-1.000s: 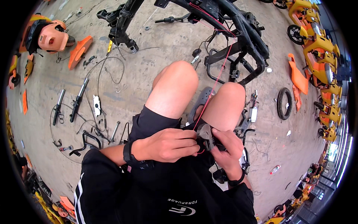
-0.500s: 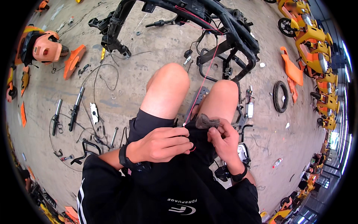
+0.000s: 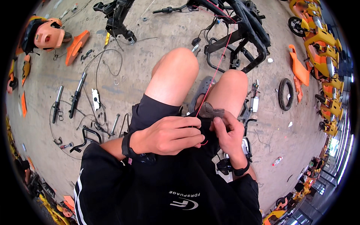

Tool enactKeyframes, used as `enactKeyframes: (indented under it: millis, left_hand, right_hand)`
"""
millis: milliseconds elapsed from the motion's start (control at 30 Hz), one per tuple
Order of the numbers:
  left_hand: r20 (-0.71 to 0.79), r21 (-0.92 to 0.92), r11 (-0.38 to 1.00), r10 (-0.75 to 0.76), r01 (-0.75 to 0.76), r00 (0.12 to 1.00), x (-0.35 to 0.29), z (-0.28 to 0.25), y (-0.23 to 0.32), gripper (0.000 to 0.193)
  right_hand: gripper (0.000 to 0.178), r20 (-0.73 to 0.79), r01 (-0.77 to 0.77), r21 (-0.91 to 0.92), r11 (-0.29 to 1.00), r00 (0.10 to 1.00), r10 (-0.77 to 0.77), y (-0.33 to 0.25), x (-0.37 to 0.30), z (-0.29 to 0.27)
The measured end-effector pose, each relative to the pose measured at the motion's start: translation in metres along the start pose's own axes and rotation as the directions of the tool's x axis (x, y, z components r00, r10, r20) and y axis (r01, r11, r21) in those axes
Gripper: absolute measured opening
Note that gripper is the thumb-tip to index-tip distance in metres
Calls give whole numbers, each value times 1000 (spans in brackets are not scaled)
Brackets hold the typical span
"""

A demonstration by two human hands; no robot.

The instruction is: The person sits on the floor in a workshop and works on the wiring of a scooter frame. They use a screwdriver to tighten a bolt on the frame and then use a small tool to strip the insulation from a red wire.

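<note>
A seated person holds a dark grey moulded piece (image 3: 207,110), its exact kind unclear, over the lap near the right thigh (image 3: 229,90); every place here is told from that piece. Its long axis runs roughly left to right, broad end left and narrow end right, across the line of a thin red wire (image 3: 222,56). The right hand (image 3: 230,135) is the nearer one, below and to the right, thumb and fingers pinched on the narrow end. The left hand (image 3: 167,135) lies to the left and closer to the body, fingers drawn together on the wire, with a short red tail curling out past them; the fingertips come just beside the broad end, but whether they touch it cannot be told. The wire slants away from the broad end to a black tubular scooter frame (image 3: 249,28), beyond and slightly right. Well apart lie two fork legs (image 3: 77,96) leftward and a black tyre (image 3: 280,94) rightward.
</note>
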State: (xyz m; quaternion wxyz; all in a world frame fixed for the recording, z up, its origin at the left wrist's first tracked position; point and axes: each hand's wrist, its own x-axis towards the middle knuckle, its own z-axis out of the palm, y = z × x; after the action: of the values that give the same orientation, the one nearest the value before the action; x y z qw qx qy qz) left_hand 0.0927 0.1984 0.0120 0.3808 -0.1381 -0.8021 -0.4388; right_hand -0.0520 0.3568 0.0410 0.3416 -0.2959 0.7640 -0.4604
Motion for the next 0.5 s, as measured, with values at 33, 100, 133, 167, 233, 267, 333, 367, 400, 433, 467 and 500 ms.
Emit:
enactKeyframes:
  millis: [33, 100, 133, 167, 233, 267, 333, 367, 400, 433, 467, 500]
  left_hand:
    - [-4, -4, 1000, -2, 2, 1000, 0, 1, 0, 25]
    - [5, -6, 1000, -10, 10, 1000, 0, 1, 0, 25]
    - [17, -5, 1000, -16, 16, 1000, -1, 0, 1, 25]
    - [30, -4, 1000, -22, 22, 999, -2, 0, 1, 25]
    - [24, 0, 1000, -19, 19, 1000, -1, 1, 1, 25]
    - [21, 2, 1000, -17, 17, 1000, -1, 1, 2, 25]
    - [-9, 2, 1000, -11, 11, 1000, 0, 3, 1, 24]
    - [-23, 1, 1000, -8, 8, 1000, 1, 3, 1, 23]
    - [-20, 7, 1000, -9, 10, 1000, 0, 4, 0, 23]
    - [-17, 12, 1000, -11, 11, 1000, -1, 5, 0, 23]
    - [-14, 18, 1000, -12, 13, 1000, -2, 5, 0, 23]
    - [-18, 17, 1000, -14, 14, 1000, -2, 6, 0, 23]
  right_hand:
    - [23, 2, -5, -24, 1000, 1000, 5, 0, 0, -1]
    - [23, -10, -31, -44, 999, 999, 30, 1, 0, -1]
    - [23, -17, -44, -54, 998, 999, 43, 1, 0, 0]
    - [23, -21, -38, -51, 998, 999, 37, 2, 0, 0]
    - [24, -28, -23, -46, 999, 999, 22, 4, 1, 1]
    - [25, -37, -2, -34, 999, 999, 1, 7, 1, 2]
    - [27, -56, 40, -10, 999, 998, -41, 11, 0, 5]
    - [27, -54, 27, -20, 999, 998, -29, 10, 0, 5]
    - [27, -49, 14, -30, 999, 999, -16, 8, 0, 5]
    - [28, -45, 1, -40, 999, 999, -3, 7, -1, 5]
    - [28, -41, 4, -56, 998, 999, -6, 8, -1, 5]
    - [28, -39, 7, -73, 997, 999, -10, 9, 0, 5]
